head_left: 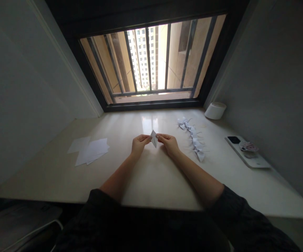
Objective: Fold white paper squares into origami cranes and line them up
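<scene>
A small folded piece of white paper (153, 138) is held up above the pale desk (151, 175), pointed end down. My left hand (139, 144) pinches its left side with fingers closed. My right hand (169, 142) pinches its right side the same way. Both forearms stretch out from dark sleeves at the bottom of the view.
A loose stack of white paper sheets (90, 149) lies at the left. A row of several folded paper cranes (193, 138) runs along the right. A white phone with a sticker (246, 151) and a white round container (215, 110) sit at the far right. A barred window (151, 59) faces me.
</scene>
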